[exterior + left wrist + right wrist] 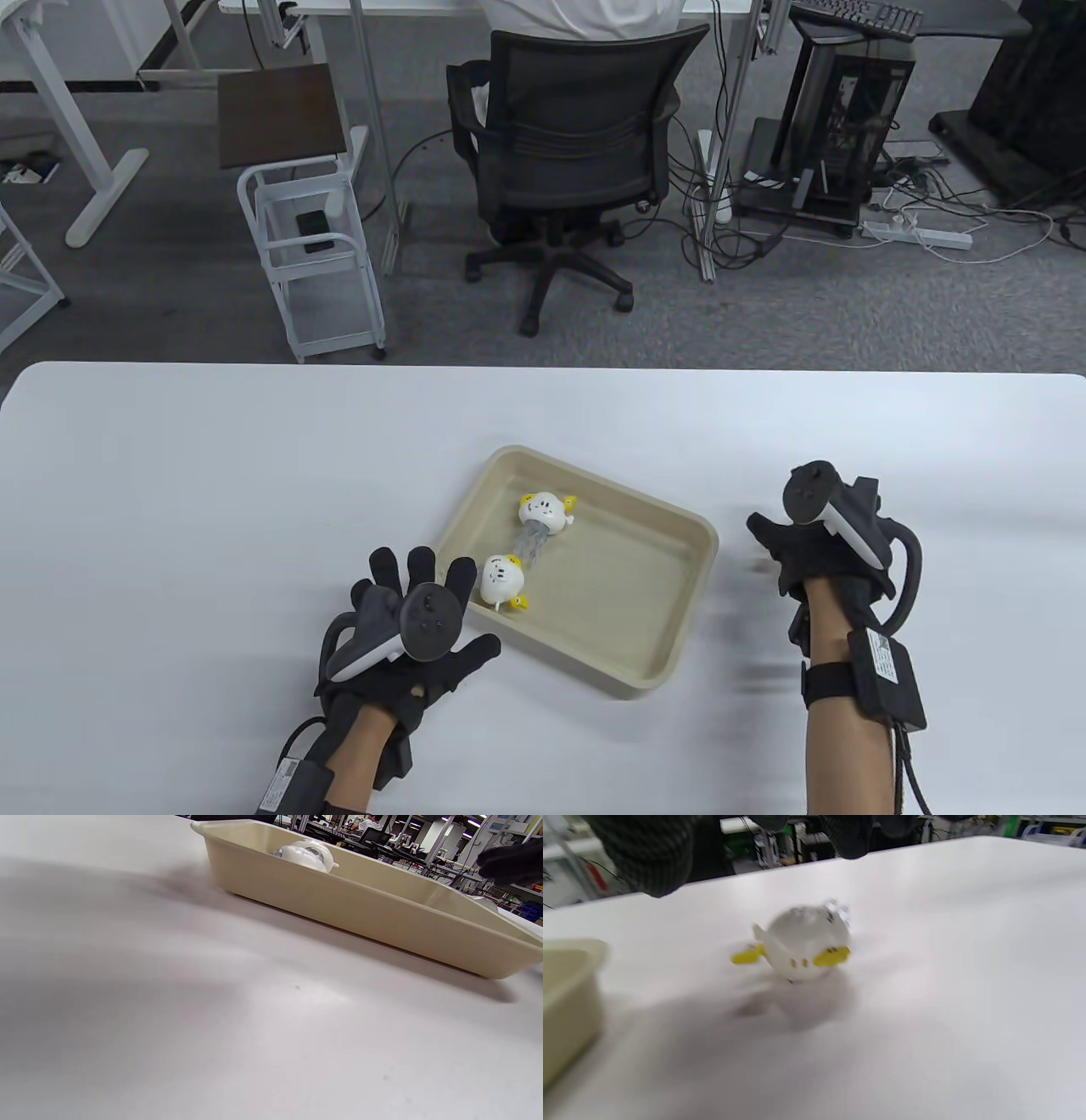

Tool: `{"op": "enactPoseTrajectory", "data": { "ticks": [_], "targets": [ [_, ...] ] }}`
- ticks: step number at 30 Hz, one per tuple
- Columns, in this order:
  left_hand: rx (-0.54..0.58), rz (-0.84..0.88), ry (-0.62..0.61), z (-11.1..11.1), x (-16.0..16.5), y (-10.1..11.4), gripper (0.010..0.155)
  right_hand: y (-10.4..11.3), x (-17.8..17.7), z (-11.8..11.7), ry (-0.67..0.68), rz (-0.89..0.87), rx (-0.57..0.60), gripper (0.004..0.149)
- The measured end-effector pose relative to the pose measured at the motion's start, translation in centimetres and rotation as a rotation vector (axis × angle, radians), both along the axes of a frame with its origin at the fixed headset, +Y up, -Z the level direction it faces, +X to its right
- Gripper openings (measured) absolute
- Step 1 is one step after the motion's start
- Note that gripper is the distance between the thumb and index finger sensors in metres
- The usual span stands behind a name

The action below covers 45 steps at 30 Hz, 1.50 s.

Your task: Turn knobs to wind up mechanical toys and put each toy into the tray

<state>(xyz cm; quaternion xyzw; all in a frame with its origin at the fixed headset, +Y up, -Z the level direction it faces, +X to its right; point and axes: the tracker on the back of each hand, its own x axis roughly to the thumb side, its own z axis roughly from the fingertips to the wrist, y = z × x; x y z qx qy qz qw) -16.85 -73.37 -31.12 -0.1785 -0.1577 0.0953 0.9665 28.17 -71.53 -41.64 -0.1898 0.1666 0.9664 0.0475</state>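
Note:
A beige tray point(701, 540) lies in the middle of the white table. Two white wind-up toys with yellow feet sit in its left half, one point(543, 509) farther back, one point(502, 579) nearer me. My left hand point(441, 611) hovers with fingers spread by the tray's near-left corner and holds nothing. In the left wrist view the tray point(360, 908) shows one toy point(305, 855) over its wall. My right hand point(793, 552) is right of the tray. Its fingers point(645, 857) hang above a third toy point(806, 942) that stands free and blurred on the table.
Beyond the table's far edge stand a black office chair point(577, 144) with a person in it, a white cart point(314, 246) and a computer tower point(848, 127). The tray's corner point(568, 993) lies left of the loose toy.

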Motion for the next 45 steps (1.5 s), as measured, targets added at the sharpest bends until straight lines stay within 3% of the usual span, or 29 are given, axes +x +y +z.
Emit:
{"op": "enactPoseTrajectory", "data": {
  "ticks": [9, 13, 16, 18, 23, 25, 27, 30, 35, 37, 42, 45],
  "targets": [
    [0.025, -0.001, 0.018, -0.3, -0.3, 0.0, 0.092, -3.0, -1.4, -1.3, 0.005, 0.176, -0.086, 0.081],
    [0.026, -0.009, 0.017, -0.3, -0.2, 0.0, 0.091, -3.6, -1.6, -1.1, 0.008, 0.219, 0.012, 0.075],
    [0.023, -0.012, 0.020, -0.3, -0.2, 0.0, 0.092, -3.1, -1.5, -0.8, 0.009, 0.234, 0.015, 0.075],
    [0.023, -0.012, 0.024, -0.4, -0.2, -0.1, 0.091, -1.2, -2.0, -0.5, 0.016, 0.224, 0.054, 0.075],
    [0.025, -0.011, 0.021, -0.4, -0.2, -0.2, 0.092, 6.3, -5.6, 1.9, 0.137, 0.122, 0.275, 0.076],
    [0.041, 0.005, 0.011, -0.3, 0.0, 0.0, 0.092, 8.7, -7.6, 3.9, 0.215, 0.002, 0.391, 0.076],
    [0.097, 0.022, 0.023, -0.1, 0.5, 0.5, 0.091, 9.6, -9.7, 6.3, 0.293, -0.185, 0.489, 0.076],
    [0.203, 0.119, -0.037, 0.5, 1.9, 1.6, 0.092, 7.9, -13.2, 10.0, 0.377, -0.531, 0.607, 0.076],
    [0.310, 0.339, -0.190, 2.4, 4.6, 2.8, 0.092, 2.7, -16.6, 12.0, 0.319, -0.892, 0.568, 0.077],
    [0.344, 0.422, -0.245, 3.1, 5.6, 2.9, 0.089, 1.5, -17.1, 12.2, 0.280, -0.960, 0.519, 0.077],
    [0.298, 0.526, -0.317, 3.7, 7.1, 2.5, 0.090, 0.3, -17.4, 12.9, 0.158, -1.143, 0.481, 0.076],
    [0.249, 0.589, -0.319, 3.6, 7.3, 2.2, 0.090, -0.1, -17.4, 13.2, 0.228, -1.185, 0.450, 0.077]
  ]
}}
